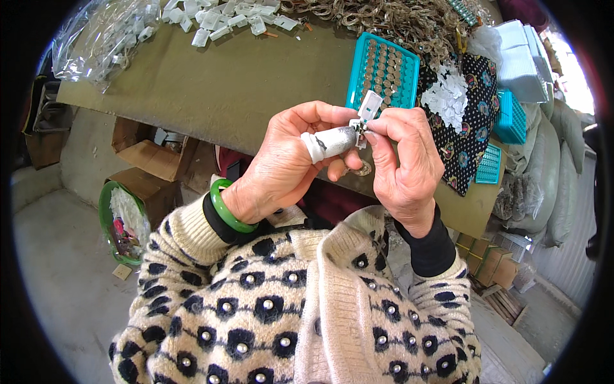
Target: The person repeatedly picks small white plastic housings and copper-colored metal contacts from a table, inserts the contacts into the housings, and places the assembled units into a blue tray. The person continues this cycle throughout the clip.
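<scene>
My left hand [275, 153] grips a small white plastic case [369, 105] between thumb and fingers, over the table's near edge. A white sleeve with a dark, worn tip [329, 144] covers its thumb. The case's lid stands up, and small metal parts show below it, too small to name. My right hand [409, 153] pinches at the case from the right, with thumb and forefinger together. A round silvery disc, like a coin cell [363, 168], shows by the lower fingers of my left hand. Just beyond both hands is a teal tray [409, 89] with rows of similar discs [382, 64].
Loose white plastic cases [220, 19] lie at the table's far side, beside a clear bag [96, 48]. Tangled thin wires [390, 22] fill the far right. White flakes [448, 99] rest on patterned dark cloth [470, 144]. A green bin [105, 211] and cardboard box [150, 157] stand left.
</scene>
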A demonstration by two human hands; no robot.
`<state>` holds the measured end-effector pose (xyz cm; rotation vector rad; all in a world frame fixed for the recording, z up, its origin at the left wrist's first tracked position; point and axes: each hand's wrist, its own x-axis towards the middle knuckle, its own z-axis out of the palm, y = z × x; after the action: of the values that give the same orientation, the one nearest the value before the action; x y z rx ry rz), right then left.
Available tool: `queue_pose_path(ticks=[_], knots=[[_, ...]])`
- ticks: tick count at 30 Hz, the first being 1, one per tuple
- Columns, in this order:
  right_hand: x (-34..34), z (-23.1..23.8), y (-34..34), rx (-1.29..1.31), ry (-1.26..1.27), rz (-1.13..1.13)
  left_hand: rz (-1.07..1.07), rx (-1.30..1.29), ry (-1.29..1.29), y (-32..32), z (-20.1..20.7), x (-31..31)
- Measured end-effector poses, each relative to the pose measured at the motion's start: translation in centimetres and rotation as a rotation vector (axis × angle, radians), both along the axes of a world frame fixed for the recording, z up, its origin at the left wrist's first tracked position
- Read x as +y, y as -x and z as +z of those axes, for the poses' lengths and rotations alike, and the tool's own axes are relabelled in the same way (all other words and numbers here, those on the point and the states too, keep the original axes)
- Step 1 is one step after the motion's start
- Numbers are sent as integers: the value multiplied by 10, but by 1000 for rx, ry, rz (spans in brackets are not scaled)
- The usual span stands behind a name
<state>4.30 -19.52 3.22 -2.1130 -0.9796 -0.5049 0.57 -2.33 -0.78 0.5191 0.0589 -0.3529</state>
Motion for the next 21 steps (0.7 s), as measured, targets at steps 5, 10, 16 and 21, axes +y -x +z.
queue_pose_path(ticks=[5, 10, 16, 21], knots=[[-2, 9, -1, 197, 68, 79, 17, -1, -51, 1, 1, 3], [1, 11, 6, 1223, -681, 188, 29, -55, -72, 3, 2, 3], [8, 12, 4, 1469, -880, 158, 60, -126, -203, 6, 2, 5], [10, 11, 0, 1281, -729, 111, 74, -138, -130, -1, 0, 2]])
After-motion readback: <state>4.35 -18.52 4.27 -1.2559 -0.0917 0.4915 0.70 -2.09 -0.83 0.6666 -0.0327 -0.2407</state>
